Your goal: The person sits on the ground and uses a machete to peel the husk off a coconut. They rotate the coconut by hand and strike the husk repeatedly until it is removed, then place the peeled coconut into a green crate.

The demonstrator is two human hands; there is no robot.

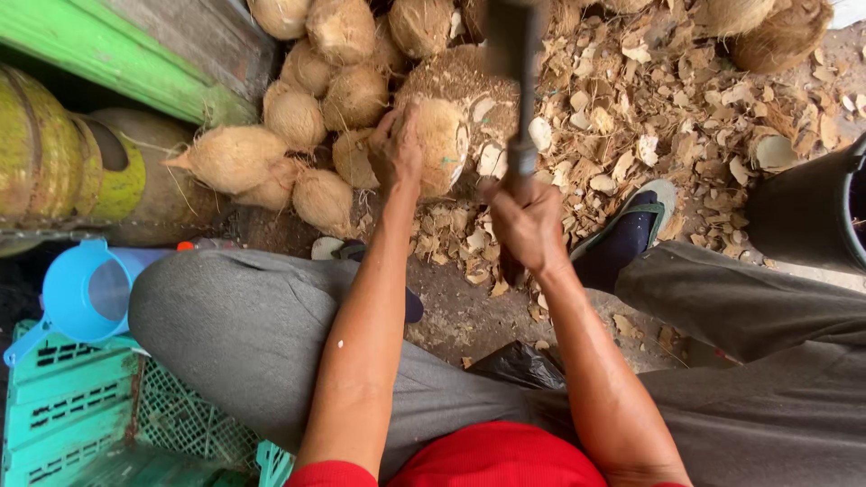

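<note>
A: Start at the fingers. What is each hand doing?

B: The left hand has its fingers spread and pressed over the top and near side of a husked coconut, pinning it down. The right hand has its fingers wrapped tight around the handle of a dark heavy blade, which is blurred above the nut.

A: Where does the nut sit?

B: On the ground between the person's knees, resting against a larger block or nut behind it, right at the edge of the heap of coconuts.

A: How will it handle?

B: I judge it hard, round and fairly heavy, so it wants to roll. The fibrous surface gives grip, so it is not slippery. The shell is stiff and will crack rather than bend.

A: And the best hold?

B: Palm over the crown, fingers down the side away from the blade's path. The 2 hands are near each other, so the fingertips look exposed.

A: What lies around?

B: Pale husk chips cover the ground, a foot in a sandal rests among them, a black tub stands to the right, and a blue jug sits on a teal crate to the left
</note>
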